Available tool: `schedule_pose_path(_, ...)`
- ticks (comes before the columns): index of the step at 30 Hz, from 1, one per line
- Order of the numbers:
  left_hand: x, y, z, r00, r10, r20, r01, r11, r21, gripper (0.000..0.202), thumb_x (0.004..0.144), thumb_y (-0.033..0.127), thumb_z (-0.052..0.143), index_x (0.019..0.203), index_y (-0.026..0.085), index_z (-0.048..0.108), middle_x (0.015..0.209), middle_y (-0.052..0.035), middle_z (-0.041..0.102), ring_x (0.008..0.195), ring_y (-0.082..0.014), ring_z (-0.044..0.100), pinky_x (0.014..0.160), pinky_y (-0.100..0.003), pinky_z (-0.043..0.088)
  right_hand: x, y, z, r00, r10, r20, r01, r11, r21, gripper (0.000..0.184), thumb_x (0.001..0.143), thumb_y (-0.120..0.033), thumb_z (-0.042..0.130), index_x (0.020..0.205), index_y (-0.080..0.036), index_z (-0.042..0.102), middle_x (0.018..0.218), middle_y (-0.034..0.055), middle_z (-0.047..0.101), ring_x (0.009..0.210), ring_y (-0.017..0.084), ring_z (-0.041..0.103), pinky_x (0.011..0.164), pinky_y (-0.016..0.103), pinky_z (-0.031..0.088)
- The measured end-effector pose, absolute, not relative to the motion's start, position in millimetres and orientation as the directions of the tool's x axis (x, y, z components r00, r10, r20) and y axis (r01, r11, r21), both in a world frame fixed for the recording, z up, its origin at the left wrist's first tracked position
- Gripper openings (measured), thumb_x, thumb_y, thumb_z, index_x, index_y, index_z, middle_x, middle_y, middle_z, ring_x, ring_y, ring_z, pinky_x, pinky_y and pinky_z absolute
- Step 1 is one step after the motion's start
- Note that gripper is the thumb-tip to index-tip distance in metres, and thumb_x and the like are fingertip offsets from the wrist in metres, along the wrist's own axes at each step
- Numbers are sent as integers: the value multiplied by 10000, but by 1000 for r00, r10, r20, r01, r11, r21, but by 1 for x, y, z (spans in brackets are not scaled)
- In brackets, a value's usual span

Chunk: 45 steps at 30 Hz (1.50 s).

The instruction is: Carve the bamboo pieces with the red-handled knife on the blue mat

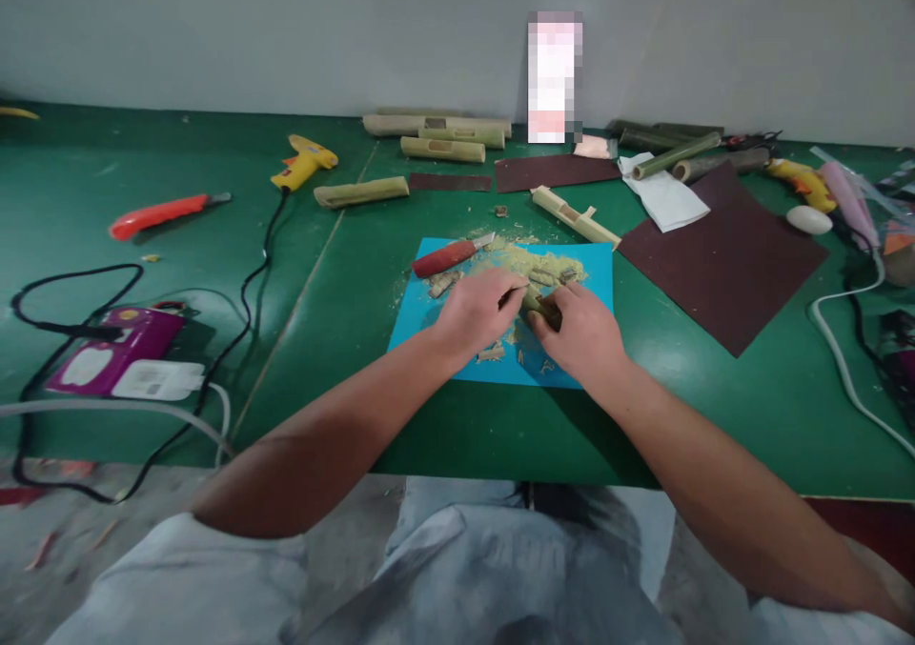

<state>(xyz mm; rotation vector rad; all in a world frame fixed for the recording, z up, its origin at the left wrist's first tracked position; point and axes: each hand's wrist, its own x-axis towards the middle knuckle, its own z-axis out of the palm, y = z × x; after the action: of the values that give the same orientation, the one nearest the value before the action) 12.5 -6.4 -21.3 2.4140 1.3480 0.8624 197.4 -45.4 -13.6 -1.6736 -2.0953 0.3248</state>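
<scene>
Green worktop (343, 292) with a bamboo-carving arrangement. Three dark brown sheets lie toward the back and right: one large square sheet (721, 254), one long sheet (554, 173) and one narrow strip (450, 183). A single blue sheet (600, 269) lies in front of the person. At the far right is one transparent wrapper (883, 202); what it holds cannot be made out. One purple power strip (153, 331) with white labels lies at the left.

Hollow bamboo tubes occupy the rear. Four show an opening cut in the side: three grouped near the wall (443, 151) and one lying at a slant (576, 217) just beyond the blue sheet. One pale tube (361, 192) lies to their left; one green tube (679, 155) rests partly on a white tissue (672, 202).

The left hand (476, 312) and right hand (582, 331) meet above the blue sheet, fingers curled closely on one short bamboo piece (547, 310). The piece is greenish, rounded and partly hidden by the fingers. A dark edge at the left fingertips is too small to identify.

Two yellow glue guns (304, 162) lie well apart, at left and right. Two knives are present: an orange-red one (161, 216) at the left and a red-handled one (447, 257) on the blue sheet. Smallest are the pale shavings (564, 262), scattered with bamboo chips around the hands.
</scene>
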Motion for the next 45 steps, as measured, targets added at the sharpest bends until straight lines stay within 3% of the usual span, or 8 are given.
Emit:
schedule_pose_path(7,12,0,-21,305,865,398,709,-485,512,180,946,269,554,849,200,689,838,-56,743,768,-177,674,731,-314,531,198,-45,-13,-193,963,187,858,258,-445,177,922,-358,568,817,-218,586,915,103,630,870,253,596,713,381,458)
schedule_pose_path(10,13,-2,-20,373,856,357,674,-515,530,160,931,254,560,850,200,687,838,-47,745,771,-173,675,720,-305,523,198,-45,-14,-204,960,193,858,271,-437,168,923,-341,562,809,-218,583,896,99,628,863,253,594,712,382,456)
schedule_pose_path(14,11,-1,-19,314,873,375,689,-481,543,172,930,259,544,845,196,679,852,-50,748,784,-173,668,725,-301,522,197,-46,-15,-188,959,210,857,265,-443,177,924,-353,554,822,-216,600,916,108,634,865,257,592,712,387,458)
schedule_pose_path(28,15,-2,-19,390,847,361,670,-530,520,160,952,278,565,961,204,706,919,-50,743,847,-185,681,759,-306,523,198,-45,-16,-167,964,209,867,244,-435,179,910,-375,571,844,-213,610,930,108,652,851,247,599,662,360,431)
schedule_pose_path(33,10,-1,-22,440,819,368,646,-574,503,212,933,279,601,1098,188,699,844,-37,686,731,-154,636,689,-279,514,202,-46,-16,-162,964,211,866,241,-437,195,906,-395,577,837,-215,609,910,100,644,835,245,602,652,358,427)
schedule_pose_path(37,8,-1,-19,435,811,392,639,-584,500,198,938,260,608,1086,187,717,874,-40,664,728,-145,617,688,-276,506,203,-46,-14,-159,968,193,859,232,-456,189,901,-391,587,848,-211,616,922,102,647,843,242,601,655,352,428)
schedule_pose_path(42,11,0,-14,364,806,467,560,-589,582,175,955,298,617,1018,192,740,948,-56,706,846,-168,656,780,-301,537,202,-45,-14,-155,971,184,855,225,-468,190,900,-387,594,872,-203,631,940,108,650,863,248,604,676,359,441)
schedule_pose_path(45,12,-2,-13,277,880,387,491,-476,730,206,965,322,592,1019,198,747,944,-46,742,839,-169,680,752,-289,550,203,-44,-15,-160,970,181,846,229,-482,191,894,-390,603,863,-204,637,920,108,650,855,248,603,689,367,457)
